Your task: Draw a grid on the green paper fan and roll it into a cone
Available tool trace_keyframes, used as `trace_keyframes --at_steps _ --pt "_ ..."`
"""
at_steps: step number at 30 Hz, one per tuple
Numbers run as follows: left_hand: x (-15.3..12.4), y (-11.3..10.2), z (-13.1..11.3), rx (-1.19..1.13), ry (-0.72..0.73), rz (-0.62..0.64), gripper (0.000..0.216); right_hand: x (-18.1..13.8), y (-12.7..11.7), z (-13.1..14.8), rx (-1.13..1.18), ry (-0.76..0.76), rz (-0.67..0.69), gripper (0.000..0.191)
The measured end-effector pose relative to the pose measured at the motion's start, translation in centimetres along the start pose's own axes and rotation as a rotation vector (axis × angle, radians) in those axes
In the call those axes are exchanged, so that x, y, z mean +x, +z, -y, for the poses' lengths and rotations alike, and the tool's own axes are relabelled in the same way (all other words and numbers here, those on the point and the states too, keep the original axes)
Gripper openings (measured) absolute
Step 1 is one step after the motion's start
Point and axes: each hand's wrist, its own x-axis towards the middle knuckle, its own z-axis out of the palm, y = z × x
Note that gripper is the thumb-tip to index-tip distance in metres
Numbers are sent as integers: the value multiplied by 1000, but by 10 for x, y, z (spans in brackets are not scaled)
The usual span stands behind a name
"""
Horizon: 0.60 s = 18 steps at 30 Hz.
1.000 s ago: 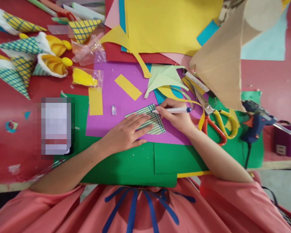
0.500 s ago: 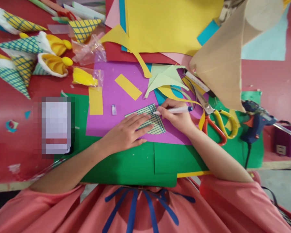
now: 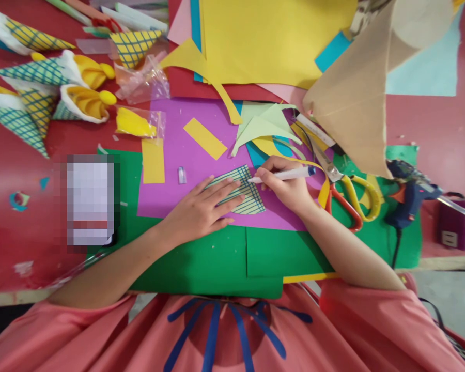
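Underneath everything lies a red table (image 3: 422, 124), spread with green sheets (image 3: 186, 274) and, on top of them, a purple sheet (image 3: 201, 108) where both hands are at work. Scissors (image 3: 335, 175) with one red and one yellow handle rest near the right wrist. The left hand (image 3: 207, 209) lies flat with its fingers spread, gripping nothing; compared with half a second ago it has shifted a little and now covers the pale paper piece's narrow left end. That paper piece (image 3: 251, 201), ruled with dark lines, sits on the purple sheet between the hands. The right hand (image 3: 284, 186) is closed around a white pen (image 3: 290, 174), thumb and fingers pinching its barrel. The pen has moved slightly rightward, its tip (image 3: 250, 180) now at the crossed lines near the wide end; whether it touches is hard to tell. Probably one stroke is ending or another starting, so the ruling looks only partly done.
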Motion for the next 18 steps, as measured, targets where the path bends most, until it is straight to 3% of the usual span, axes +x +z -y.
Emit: trace_keyframes --at_steps 12,18 --pt "-1 4 3 61 -60 -30 52 -2 0 1 -8 17 -5 29" --pt "0 1 2 52 -45 0 48 0 2 -3 -55 -3 54 31"
